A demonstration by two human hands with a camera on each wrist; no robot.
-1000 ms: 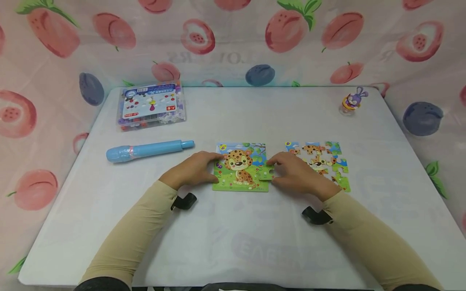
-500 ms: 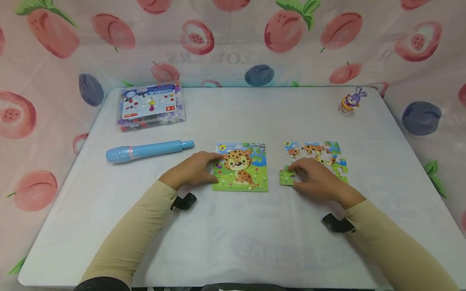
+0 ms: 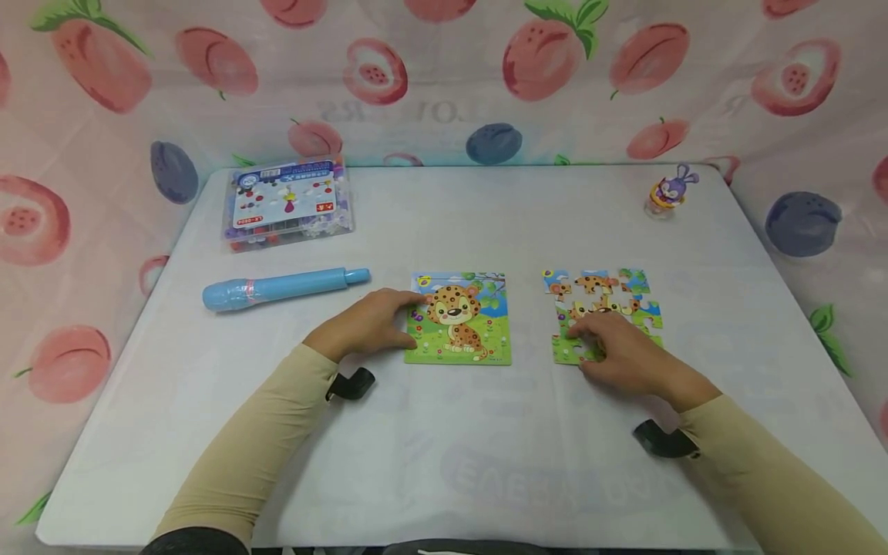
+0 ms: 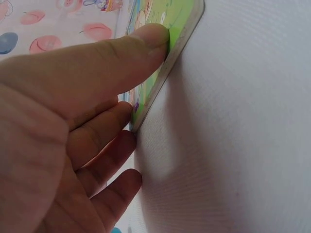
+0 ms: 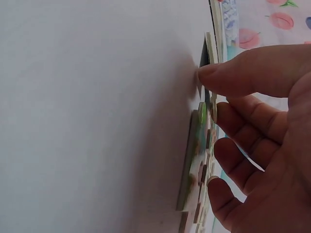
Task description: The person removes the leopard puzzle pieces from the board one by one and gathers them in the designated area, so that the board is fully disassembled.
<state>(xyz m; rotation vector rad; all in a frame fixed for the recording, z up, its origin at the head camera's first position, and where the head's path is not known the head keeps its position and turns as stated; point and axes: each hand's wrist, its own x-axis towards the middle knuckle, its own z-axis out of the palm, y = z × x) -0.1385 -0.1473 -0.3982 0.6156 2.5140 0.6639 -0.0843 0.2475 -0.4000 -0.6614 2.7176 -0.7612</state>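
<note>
A square leopard puzzle board (image 3: 486, 339) lies flat at the middle of the table. My left hand (image 3: 364, 322) rests at its left edge, the thumb (image 4: 150, 39) lying on the board's corner area and the fingers extended along the edge. To the right, my right hand (image 3: 631, 356) pinches a green puzzle piece (image 3: 565, 350) between thumb and fingers, at the lower left of a group of loose puzzle pieces (image 3: 595, 281). The right wrist view shows the held piece tilted above the table, beside the other pieces (image 5: 192, 165). My right hand covers part of that group.
A light-blue microphone-shaped tube (image 3: 287, 288) lies left of the board. Behind it sits a clear plastic box (image 3: 287, 202) with a printed label and small colourful parts. A purple rabbit figurine (image 3: 670, 191) stands at the back right of the white table (image 3: 444, 447).
My right hand has carried the green piece from the board's right side rightward to the loose pieces' lower-left corner. The board now shows its whole picture. My left hand has stayed put.
</note>
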